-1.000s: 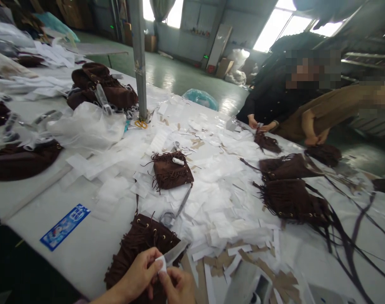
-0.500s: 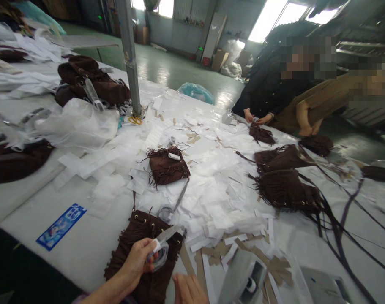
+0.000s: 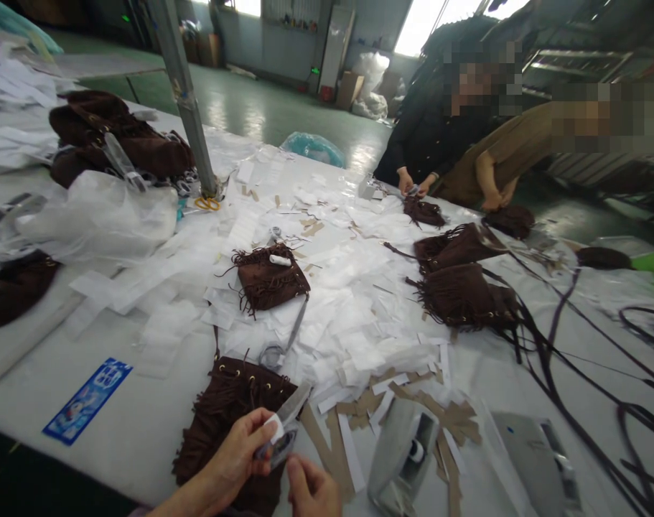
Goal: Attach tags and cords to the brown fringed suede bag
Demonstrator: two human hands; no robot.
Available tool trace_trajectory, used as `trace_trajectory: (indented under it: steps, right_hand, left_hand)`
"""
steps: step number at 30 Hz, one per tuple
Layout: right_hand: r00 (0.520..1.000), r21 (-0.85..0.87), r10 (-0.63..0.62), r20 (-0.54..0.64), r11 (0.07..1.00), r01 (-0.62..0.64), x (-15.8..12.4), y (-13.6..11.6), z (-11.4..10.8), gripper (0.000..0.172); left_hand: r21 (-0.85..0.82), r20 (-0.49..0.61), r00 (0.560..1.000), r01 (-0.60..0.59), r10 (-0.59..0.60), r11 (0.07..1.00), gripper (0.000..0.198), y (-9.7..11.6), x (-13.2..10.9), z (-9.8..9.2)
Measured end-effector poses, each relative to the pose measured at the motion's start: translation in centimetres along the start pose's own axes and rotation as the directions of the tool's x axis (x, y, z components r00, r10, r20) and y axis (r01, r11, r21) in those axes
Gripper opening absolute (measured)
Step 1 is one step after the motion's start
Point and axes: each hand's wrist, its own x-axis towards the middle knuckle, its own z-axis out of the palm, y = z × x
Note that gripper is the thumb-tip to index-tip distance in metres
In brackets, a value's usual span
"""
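My left hand [image 3: 239, 449] is closed around a rolled-up strap in clear plastic wrap [image 3: 290, 411], with a small white piece under the thumb. Just right of it, my right hand [image 3: 314, 490] has its fingers curled together close to the coil; whether they pinch anything is hidden. Beneath both hands lies a dark brown fringed bag [image 3: 211, 420] with metal eyelets along its top edge. A strap with a plastic-wrapped coil [image 3: 273, 354] lies just beyond this bag. Farther off is a second fringed bag [image 3: 270, 280] with a white roll on it.
Grey tape dispensers [image 3: 405, 452] stand at front right beside cardboard strips [image 3: 456, 424]. White paper and plastic sheets [image 3: 359, 316] cover mid-table. More brown bags [image 3: 459, 294] lie right, and a pile [image 3: 122, 140] left by a metal post [image 3: 184, 93]. Orange-handled scissors [image 3: 207, 204] lie there. Two people work opposite.
My right hand has risen toward the wrapped coil in my left hand, its fingers now curled close to it. My view has shifted slightly to the right.
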Motion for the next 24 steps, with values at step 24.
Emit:
trace_trajectory:
  steps: [24]
  right_hand:
    - [0.963,0.465,0.243,0.117,0.844,-0.269,1.1,-2.0,2.3,0.052]
  left_hand:
    - [0.008,0.123,0.976,0.178,-0.178,0.984,0.028,-0.1,-1.7,-0.4]
